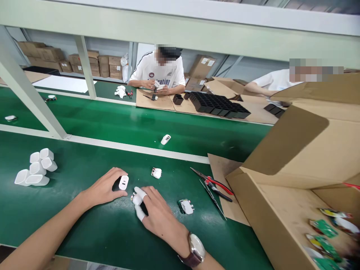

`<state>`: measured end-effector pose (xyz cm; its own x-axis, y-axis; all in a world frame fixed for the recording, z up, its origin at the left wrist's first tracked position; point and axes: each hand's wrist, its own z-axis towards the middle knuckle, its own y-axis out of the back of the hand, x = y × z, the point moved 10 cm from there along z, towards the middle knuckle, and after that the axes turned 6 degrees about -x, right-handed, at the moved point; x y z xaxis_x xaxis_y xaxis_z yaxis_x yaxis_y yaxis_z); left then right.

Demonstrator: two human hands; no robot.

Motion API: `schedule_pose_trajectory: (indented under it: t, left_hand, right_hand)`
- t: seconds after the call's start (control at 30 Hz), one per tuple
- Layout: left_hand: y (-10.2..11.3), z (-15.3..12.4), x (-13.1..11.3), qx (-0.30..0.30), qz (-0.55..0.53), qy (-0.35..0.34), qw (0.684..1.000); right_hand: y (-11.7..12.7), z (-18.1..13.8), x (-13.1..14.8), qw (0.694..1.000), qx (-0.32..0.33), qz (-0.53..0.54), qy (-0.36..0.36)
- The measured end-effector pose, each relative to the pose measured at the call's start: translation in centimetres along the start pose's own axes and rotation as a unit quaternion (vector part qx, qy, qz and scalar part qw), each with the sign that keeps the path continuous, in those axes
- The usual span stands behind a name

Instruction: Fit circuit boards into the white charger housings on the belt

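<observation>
My left hand (105, 187) rests on the green table and pinches a small white charger body (123, 182) between thumb and fingers. My right hand (156, 212), with white finger cots on two fingertips and a watch on the wrist, lies just right of it, its fingertips closed on a small part (132, 195) I cannot make out. Two more white charger pieces lie nearby, one (156, 173) just beyond my hands and one (186, 206) with a circuit board to the right.
Several empty white shells (36, 168) are piled at left. Red-handled pliers (215, 184) lie on cardboard beside a large open carton (295, 180) holding green circuit boards. A charger (165, 139) sits on the green conveyor belt. Two people work opposite near black trays (218, 103).
</observation>
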<state>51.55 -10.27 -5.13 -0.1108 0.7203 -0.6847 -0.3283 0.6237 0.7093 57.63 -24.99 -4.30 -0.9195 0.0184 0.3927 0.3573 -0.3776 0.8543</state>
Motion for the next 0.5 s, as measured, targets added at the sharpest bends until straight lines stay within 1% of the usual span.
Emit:
schedule_pose_trajectory:
  t: [0.1,0.17,0.27,0.33,0.4,0.43,0.5]
  left_hand:
    - [-0.1,-0.1,0.0,0.002,0.005,-0.005,1.000]
    - [-0.1,-0.2,0.1,0.002,0.007,-0.003,1.000]
    - [-0.4,-0.4,0.5,0.002,0.001,0.010,1.000]
    - [-0.7,-0.6,0.7,-0.002,-0.011,0.020,1.000]
    - [-1.0,-0.7,0.3,-0.013,-0.021,0.010,1.000]
    - [-1.1,-0.7,-0.1,-0.022,-0.024,-0.004,0.999]
    - [-1.1,-0.8,-1.2,-0.041,-0.023,-0.040,0.998]
  right_hand:
    - [1.0,-1.2,-1.4,0.998,-0.042,-0.037,0.006]
    - [1.1,-2.0,-2.2,0.996,-0.064,-0.058,0.005]
    - [1.1,-2.2,-2.3,0.996,-0.087,-0.025,0.011]
    - [2.2,-1.6,-2.4,0.992,-0.125,0.024,-0.012]
    - [3.9,-0.7,-1.9,0.984,-0.165,0.065,-0.027]
    - [4.6,-0.2,-1.3,0.981,-0.179,0.075,-0.018]
    - [5.5,0.6,0.2,0.980,-0.186,0.069,0.023]
